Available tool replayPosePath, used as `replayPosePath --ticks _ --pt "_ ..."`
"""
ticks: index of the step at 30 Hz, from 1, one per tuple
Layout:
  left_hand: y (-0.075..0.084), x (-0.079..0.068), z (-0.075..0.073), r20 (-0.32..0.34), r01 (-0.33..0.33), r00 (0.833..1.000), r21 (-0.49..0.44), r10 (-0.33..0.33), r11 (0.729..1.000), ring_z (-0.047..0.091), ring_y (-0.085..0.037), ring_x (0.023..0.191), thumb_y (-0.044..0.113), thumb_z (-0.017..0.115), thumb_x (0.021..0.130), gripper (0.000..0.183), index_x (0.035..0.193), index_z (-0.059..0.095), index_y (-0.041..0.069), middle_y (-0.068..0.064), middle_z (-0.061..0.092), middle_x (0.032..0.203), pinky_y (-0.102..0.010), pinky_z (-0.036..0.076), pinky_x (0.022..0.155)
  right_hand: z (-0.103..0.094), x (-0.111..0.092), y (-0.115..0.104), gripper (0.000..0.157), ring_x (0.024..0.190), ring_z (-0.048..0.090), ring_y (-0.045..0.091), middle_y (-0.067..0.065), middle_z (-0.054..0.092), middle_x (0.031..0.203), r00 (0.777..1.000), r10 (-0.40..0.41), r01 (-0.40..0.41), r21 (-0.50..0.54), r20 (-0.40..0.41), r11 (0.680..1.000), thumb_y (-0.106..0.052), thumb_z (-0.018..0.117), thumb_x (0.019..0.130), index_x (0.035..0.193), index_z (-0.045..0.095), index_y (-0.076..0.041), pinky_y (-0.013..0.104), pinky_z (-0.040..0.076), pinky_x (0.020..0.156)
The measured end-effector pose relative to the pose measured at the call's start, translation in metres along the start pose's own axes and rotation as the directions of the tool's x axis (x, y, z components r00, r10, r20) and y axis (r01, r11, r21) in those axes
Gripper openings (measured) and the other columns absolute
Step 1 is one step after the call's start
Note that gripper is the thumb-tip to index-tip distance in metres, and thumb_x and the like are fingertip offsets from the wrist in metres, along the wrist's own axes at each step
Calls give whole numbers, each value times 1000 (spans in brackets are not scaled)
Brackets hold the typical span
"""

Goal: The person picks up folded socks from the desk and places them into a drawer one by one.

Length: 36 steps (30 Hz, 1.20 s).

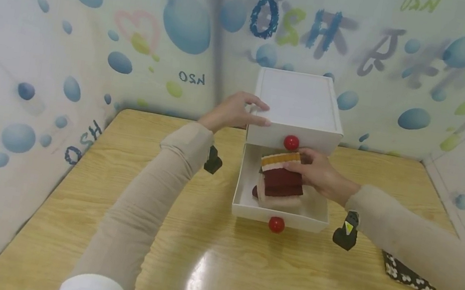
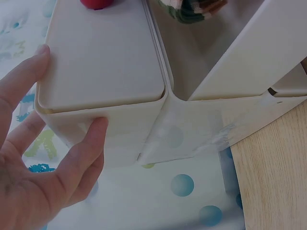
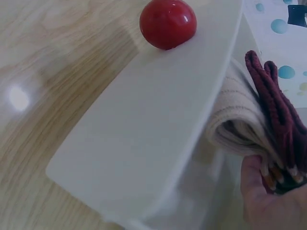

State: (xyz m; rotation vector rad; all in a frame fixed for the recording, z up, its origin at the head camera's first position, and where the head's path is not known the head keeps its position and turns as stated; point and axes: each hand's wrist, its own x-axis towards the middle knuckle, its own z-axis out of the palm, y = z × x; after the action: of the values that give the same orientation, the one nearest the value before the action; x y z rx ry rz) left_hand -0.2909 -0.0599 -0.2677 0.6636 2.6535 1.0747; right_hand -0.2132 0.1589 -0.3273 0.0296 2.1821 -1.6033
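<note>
A white two-drawer box (image 1: 299,100) with red knobs stands on the table, its upper drawer closed and its lower drawer (image 1: 245,210) pulled out. My left hand (image 1: 238,110) rests on the upper left corner of the box, its fingers spread and loosely bent. In the left wrist view, a fingertip touches one edge of the upper drawer front (image 2: 100,57) and another fingertip the side wall. My right hand (image 1: 321,174) grips a bundle of folded knit cloths (image 1: 283,181), dark red, beige and orange-striped, inside the lower drawer. Its thumb (image 3: 252,177) presses against the folds.
A dark, white-flowered cloth item (image 1: 410,274) lies on the wooden table (image 1: 208,242) at the right, partly under my forearm. Behind the box rises a wall covering (image 1: 171,69) with blue dots and letters. The lower drawer's front wall (image 3: 144,115) stands before the right hand.
</note>
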Motion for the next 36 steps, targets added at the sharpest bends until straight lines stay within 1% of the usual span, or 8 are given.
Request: replayPosePath --ticks 4,8,11,17,25,30,33,36 --pt "0 2 0 1 -9 1000 2 9 1000 37 -19 120 38 69 75 47 115 59 17 0 48 127 -35 35 95 2 3 1 66 102 49 28 21 31 130 1000 23 -24 29 10 999 -12 57 86 140 19 -4 35 47 81" --pt "0 2 0 -2 -12 1000 10 12 1000 37 -19 120 38 69 74 47 114 59 17 0 48 127 -36 34 96 4 5 2 66 109 45 33 21 26 136 1000 19 -20 47 23 999 -8 55 86 141 17 -5 38 47 82" --pt "0 2 0 -4 -16 1000 14 16 1000 37 -20 120 38 69 75 46 115 59 17 0 48 126 -36 34 96 5 6 4 63 113 42 35 21 28 136 1000 17 -18 47 17 999 -4 54 87 139 20 -4 40 47 82" --pt "-1 2 0 -10 -26 1000 21 26 999 38 -20 118 37 69 75 46 115 59 16 0 50 125 -36 34 96 5 6 9 55 118 36 35 19 24 139 1000 28 -28 31 7 999 -1 50 88 137 25 -4 44 43 87" --pt "-2 2 0 -18 -12 1000 1 12 1000 41 -18 116 38 70 74 47 114 59 16 1 50 124 -36 35 95 5 7 10 53 122 29 35 19 19 142 999 30 -30 -16 -12 999 -1 49 88 135 27 -3 47 37 92" --pt "-3 2 0 -13 6 1000 7 -6 1000 40 -18 116 38 69 74 48 115 59 17 0 48 126 -35 37 93 5 7 9 51 122 32 35 18 24 140 1000 17 -18 -40 -20 999 -2 49 88 135 28 -3 47 36 93" --pt "-3 1 1 -10 19 1000 -2 -19 1000 41 -18 115 38 70 74 48 116 58 17 -1 47 127 -31 43 87 5 7 10 50 121 34 34 18 27 138 1000 10 -11 -40 -23 999 -1 47 88 135 29 -2 46 36 93" --pt "-2 1 1 -8 20 1000 -8 -20 1000 41 -19 115 38 69 74 48 116 58 17 -2 46 128 -30 45 83 4 6 12 50 119 36 34 19 28 137 1000 5 -6 -37 -23 999 -1 47 88 135 29 -1 45 37 93"
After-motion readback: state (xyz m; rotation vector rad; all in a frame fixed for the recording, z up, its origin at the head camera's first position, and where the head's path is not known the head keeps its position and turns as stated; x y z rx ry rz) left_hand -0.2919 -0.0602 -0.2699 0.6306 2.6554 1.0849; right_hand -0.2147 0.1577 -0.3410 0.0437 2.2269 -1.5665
